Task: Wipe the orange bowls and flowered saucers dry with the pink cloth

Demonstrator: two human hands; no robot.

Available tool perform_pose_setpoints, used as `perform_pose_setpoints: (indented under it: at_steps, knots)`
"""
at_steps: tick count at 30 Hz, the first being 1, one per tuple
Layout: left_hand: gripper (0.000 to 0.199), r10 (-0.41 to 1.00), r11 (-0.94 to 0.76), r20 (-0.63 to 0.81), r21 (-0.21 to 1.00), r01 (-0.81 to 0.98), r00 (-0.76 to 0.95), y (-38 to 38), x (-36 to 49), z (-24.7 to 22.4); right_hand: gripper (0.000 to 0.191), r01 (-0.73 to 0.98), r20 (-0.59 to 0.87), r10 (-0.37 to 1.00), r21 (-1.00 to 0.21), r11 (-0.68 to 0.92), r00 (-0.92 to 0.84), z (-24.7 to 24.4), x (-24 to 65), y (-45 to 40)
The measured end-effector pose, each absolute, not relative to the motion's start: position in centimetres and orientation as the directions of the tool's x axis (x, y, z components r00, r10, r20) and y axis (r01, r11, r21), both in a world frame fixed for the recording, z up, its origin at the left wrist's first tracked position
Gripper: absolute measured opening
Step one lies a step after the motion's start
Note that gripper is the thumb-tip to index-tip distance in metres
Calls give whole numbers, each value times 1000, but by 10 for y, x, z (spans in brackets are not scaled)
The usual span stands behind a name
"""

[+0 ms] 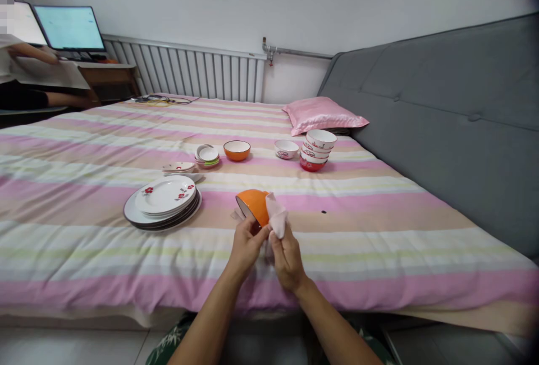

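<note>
An orange bowl (255,203), white inside, is tilted on its side above the bed's front part, its opening facing left. My left hand (246,244) is closed on its lower rim. In my right hand (288,255) is a pale pink cloth (276,214), pressed against the bowl's right outer side. Part of the cloth also shows left of the bowl. To the left lies a stack of plates (165,196), the top ones white with red flowers. Another orange bowl (237,151) stands upright farther back.
Small dishes (208,155) and shallow plates (178,168) sit at the centre left. Stacked bowls (319,147) and a single white bowl (287,150) stand near a pink pillow (323,114). A grey headboard (455,112) borders the right. A person (25,67) sits at the far left.
</note>
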State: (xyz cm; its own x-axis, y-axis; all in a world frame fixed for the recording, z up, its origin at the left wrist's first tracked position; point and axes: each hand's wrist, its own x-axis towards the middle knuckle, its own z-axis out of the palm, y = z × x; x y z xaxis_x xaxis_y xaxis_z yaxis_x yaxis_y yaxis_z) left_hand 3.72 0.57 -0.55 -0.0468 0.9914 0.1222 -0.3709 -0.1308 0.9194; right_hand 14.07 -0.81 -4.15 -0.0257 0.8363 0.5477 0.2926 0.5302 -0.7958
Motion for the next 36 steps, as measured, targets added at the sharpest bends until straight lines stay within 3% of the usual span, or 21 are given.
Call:
perform_pose_setpoints:
  at_steps: [3, 5, 11, 18, 29, 36]
  knots:
    - [28, 988, -129, 149, 923, -362, 29, 5, 40, -9, 53, 453, 681, 715, -595, 664, -155, -43, 141, -8]
    - [29, 982, -136, 171, 938, -319, 85, 6, 41, -11, 57, 501, 695, 697, -547, 671, -175, -45, 143, -6]
    - [26, 923, -301, 304, 952, -51, 235, 5, 38, -22, 60, 487, 716, 687, -558, 671, -126, -45, 147, 0]
    - [16, 893, -341, 266, 926, 159, 363, -2, 34, -26, 55, 457, 718, 687, -576, 678, -114, -37, 151, 2]
    - [16, 813, -224, 68, 953, 202, 578, -1, 8, -16, 50, 428, 747, 656, -560, 709, -109, -28, 152, 1]
    - [22, 764, -105, -45, 976, 192, 644, 3, -8, -11, 46, 378, 705, 708, -643, 666, -49, -29, 150, 5]
